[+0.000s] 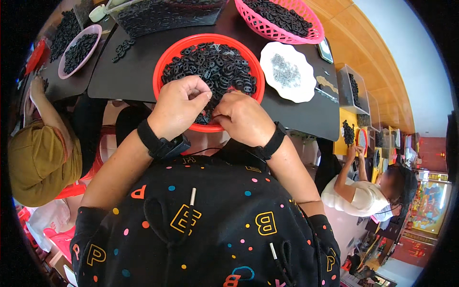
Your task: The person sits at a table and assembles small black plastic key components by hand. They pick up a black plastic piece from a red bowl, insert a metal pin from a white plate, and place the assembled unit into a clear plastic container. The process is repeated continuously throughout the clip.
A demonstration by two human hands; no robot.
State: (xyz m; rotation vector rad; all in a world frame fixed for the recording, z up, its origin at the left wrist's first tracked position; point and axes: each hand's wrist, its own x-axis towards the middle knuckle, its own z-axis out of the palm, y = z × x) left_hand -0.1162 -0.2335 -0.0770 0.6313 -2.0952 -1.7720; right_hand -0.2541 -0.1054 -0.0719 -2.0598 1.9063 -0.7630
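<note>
A red basin (159, 67) heaped with small black oval parts (210, 67), which look pierced with holes, stands at the table's near edge. My left hand (179, 105) is over the basin's near left side, thumb and forefinger pinched together; whatever is between them is too small to make out. My right hand (246, 117) reaches over the near right rim, fingers curled down at the black parts. Its fingertips are partly hidden, so what they grip does not show. Right of the basin lies a white scalloped plate (302, 94) with many thin metal pins (285, 71).
Behind the basin are a clear bin (167, 21) and a pink basket (315, 36), both with black parts. Loose black parts (123, 50) and a pale pink bowl (98, 31) are at left. Co-workers sit left (43, 162) and right (356, 193). A phone (325, 50) lies beyond the plate.
</note>
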